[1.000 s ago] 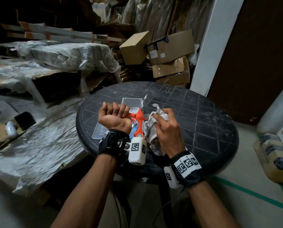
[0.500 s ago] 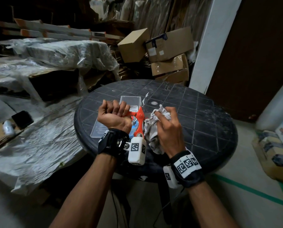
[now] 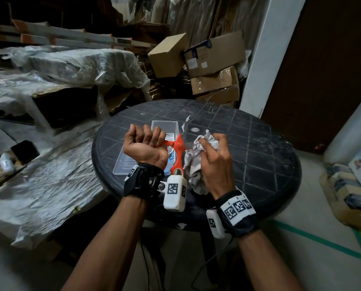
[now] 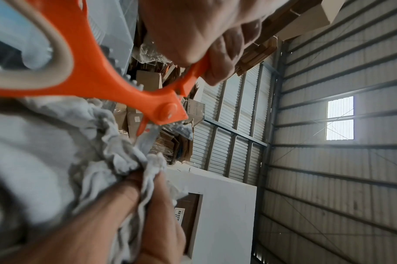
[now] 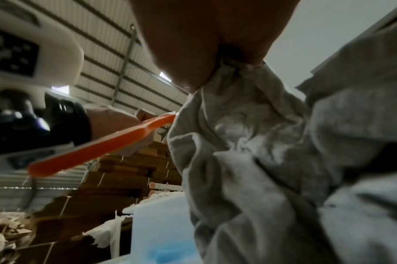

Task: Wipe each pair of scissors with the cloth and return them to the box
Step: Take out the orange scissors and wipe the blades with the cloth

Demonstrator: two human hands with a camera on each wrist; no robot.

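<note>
The left hand (image 3: 144, 147) is curled into a fist around one orange handle of the scissors (image 3: 177, 153), palm turned up, holding them above the near part of the round black table (image 3: 259, 164); the other handle loop hangs down toward the wrist camera. The right hand (image 3: 214, 162) bunches the grey cloth (image 3: 196, 162) in curled fingers and pinches it around the blades, which are hidden inside the folds — the left wrist view shows the cloth gathered right at the orange pivot. Compared with half a second ago the right hand has slid a little outward along the blades and away from the pivot, while the left fist has barely shifted; I judge this to be a wiping stroke in progress, so this pair is not yet ready to go back. The clear plastic box (image 3: 164, 128) lies open on the table just behind the left hand, with what looks like a blue-handled pair inside, and its lid (image 3: 123, 166) lies flat beside it. Beyond the table stand stacked cardboard cartons (image 3: 214, 59) and plastic-wrapped bundles (image 3: 70, 66). As for writing, the wrist bands carry square black-and-white markers, and a sign seen from the left wrist begins "REST" — the remainder is cut off.
</note>
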